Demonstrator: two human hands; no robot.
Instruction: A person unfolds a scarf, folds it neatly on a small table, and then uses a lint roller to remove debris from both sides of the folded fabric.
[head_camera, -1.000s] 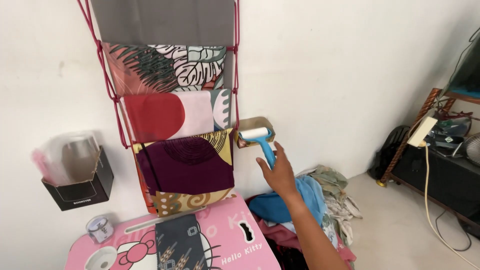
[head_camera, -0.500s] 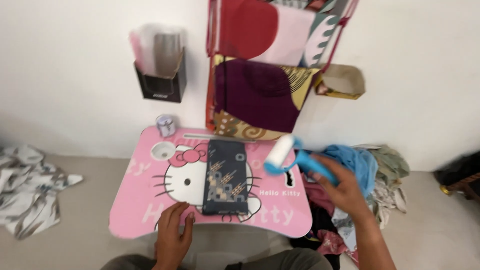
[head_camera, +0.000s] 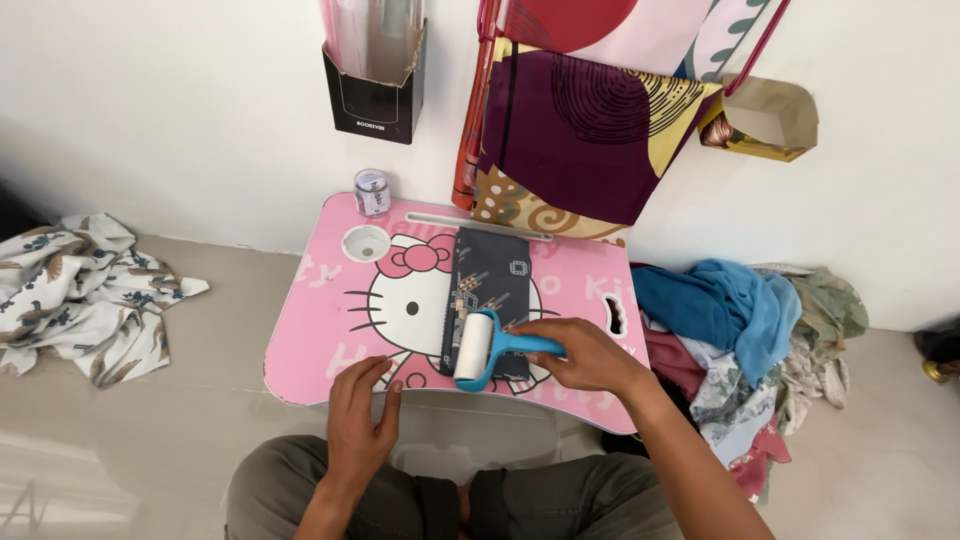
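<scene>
At frame centre, the right hand (head_camera: 590, 355) clenches the blue roller (head_camera: 485, 347), its white drum lying on the dark cloth's (head_camera: 490, 290) lower end; the cloth's long axis runs up-frame. Left hand (head_camera: 362, 415) rests flat and empty on the pink table (head_camera: 320, 330).

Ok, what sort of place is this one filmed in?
Probably a room at home: the person sits on the floor at a pink lap table, with a heap of clothes beside it and patterned fabrics hung on the white wall.
</scene>
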